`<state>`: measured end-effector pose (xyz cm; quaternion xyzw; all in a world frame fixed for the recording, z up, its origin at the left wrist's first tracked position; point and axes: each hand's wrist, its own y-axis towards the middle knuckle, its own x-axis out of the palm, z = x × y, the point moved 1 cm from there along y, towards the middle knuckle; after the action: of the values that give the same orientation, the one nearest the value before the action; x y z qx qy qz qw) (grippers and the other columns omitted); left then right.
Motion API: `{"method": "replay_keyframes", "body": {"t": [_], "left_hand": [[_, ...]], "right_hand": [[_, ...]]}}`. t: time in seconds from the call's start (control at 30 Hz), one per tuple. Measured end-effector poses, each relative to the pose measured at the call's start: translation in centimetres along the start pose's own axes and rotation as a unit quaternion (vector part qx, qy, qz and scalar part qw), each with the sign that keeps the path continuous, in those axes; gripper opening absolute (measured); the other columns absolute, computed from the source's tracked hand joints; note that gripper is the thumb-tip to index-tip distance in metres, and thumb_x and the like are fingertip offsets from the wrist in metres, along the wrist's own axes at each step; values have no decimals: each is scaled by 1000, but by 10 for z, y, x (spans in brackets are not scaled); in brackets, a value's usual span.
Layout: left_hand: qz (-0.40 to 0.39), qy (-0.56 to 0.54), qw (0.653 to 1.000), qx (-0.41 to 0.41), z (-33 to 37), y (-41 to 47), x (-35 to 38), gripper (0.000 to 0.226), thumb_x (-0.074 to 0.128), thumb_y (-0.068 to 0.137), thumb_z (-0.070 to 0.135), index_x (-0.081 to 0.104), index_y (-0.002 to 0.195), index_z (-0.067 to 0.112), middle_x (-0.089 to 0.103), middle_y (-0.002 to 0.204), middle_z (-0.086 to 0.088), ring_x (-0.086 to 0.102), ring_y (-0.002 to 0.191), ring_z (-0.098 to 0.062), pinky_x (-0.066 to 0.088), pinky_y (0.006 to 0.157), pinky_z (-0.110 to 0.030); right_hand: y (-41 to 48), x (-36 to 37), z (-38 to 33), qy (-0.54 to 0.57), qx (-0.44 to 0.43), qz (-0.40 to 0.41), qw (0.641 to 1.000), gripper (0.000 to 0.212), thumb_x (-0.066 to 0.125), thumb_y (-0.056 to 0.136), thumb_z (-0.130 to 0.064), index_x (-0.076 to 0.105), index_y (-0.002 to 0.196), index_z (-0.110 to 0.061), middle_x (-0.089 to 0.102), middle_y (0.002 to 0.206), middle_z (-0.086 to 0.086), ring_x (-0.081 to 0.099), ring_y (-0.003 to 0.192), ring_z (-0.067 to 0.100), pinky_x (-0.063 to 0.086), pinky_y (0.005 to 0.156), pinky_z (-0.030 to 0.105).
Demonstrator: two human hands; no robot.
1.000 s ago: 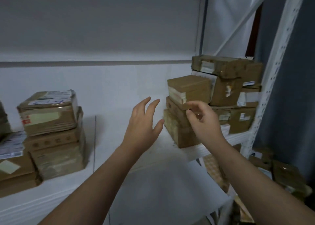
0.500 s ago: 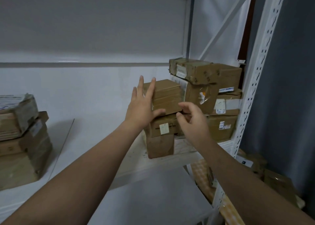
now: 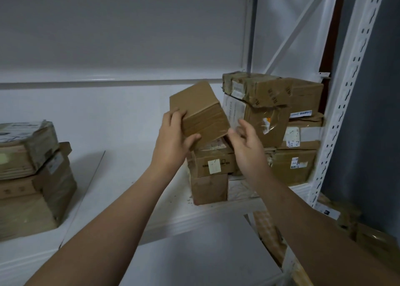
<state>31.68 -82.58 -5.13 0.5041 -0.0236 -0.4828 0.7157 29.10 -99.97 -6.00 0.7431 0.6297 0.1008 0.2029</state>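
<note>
bare shelf (image 3: 129, 168) left, stacked boxes (image 3: 272, 121) crowding right

Carton (image 3: 199, 112) tilted above short stack (image 3: 211, 168) on shelf (image 3: 129, 173); taller stack (image 3: 281, 123) right; third stack (image 3: 32, 173) far left; seemingly more boxes (image 3: 372, 238) below.

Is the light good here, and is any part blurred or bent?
Head view: dim, flat light, with a glare streak on the shelf beam. Head view: the right hand is smeared by motion; the left hand and the box it grips look sharper. Head view: the rack post bows from the wide lens.
</note>
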Motion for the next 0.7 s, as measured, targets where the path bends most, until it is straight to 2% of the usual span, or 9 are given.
{"method": "replay_keyframes", "body": {"t": [0.1,0.2,0.3,0.37,0.43,0.5,0.57,0.63,0.7], "left_hand": [[45,-77,996,-10,-9,-23,-15,67,75,80,22,38,136,15,37,130,1,42,118,-11,44,98,-30],[23,-145,989,-29,-13,-43,-24,66,75,79,34,37,131,22,38,130,6,47,116,-7,49,93,-27],[2,-151,986,-64,-11,-52,-36,63,48,82,65,43,128,23,48,131,6,47,121,-4,40,101,-21],[9,-139,987,-85,-7,-51,-46,60,27,83,68,52,116,25,54,121,4,48,115,-4,40,101,-27],[14,-178,976,-123,0,-48,-54,47,33,88,64,55,104,26,53,115,3,51,105,0,44,96,-28],[13,-234,958,-168,4,-46,-58,35,50,92,54,54,114,26,55,116,5,59,96,0,50,85,-21],[28,-251,950,-183,6,-48,-60,35,57,91,43,50,121,26,59,111,9,64,82,3,50,72,-14],[49,-262,947,-177,4,-54,-62,30,57,92,36,50,120,29,60,108,12,64,77,5,51,70,-15],[65,-273,945,-168,3,-60,-63,26,56,94,32,50,119,30,61,107,15,65,82,0,53,74,-18]], "right_hand": [[2,13,-9,185,99,-49,977,40,41,100,-44,48,133,-22,57,131,2,58,117,19,44,105,40],[-2,33,-12,236,138,-86,958,42,50,94,-51,54,129,-28,61,128,0,60,115,20,47,101,47],[-8,47,-14,238,91,-78,964,42,52,95,-44,48,136,-37,59,131,-8,57,118,16,42,105,48],[-14,51,-19,209,29,-81,974,41,51,97,-40,45,137,-40,57,128,-17,54,118,6,40,107,42],[-22,54,-20,177,-46,-98,978,41,52,98,-31,44,137,-37,58,123,-23,55,113,-6,44,101,25],[-30,58,-18,141,-95,-114,979,46,55,97,-26,41,140,-32,56,129,-19,53,117,-8,45,97,17],[-35,61,-14,126,-118,-110,979,43,53,96,-34,41,137,-39,49,140,-13,47,127,-2,41,106,26],[-35,61,-13,141,-113,-93,979,34,44,96,-43,47,130,-43,48,141,-12,44,130,-2,36,111,30],[-34,59,-12,139,-113,-80,981,29,41,97,-40,54,123,-43,52,138,-9,47,128,2,38,111,35]]}}
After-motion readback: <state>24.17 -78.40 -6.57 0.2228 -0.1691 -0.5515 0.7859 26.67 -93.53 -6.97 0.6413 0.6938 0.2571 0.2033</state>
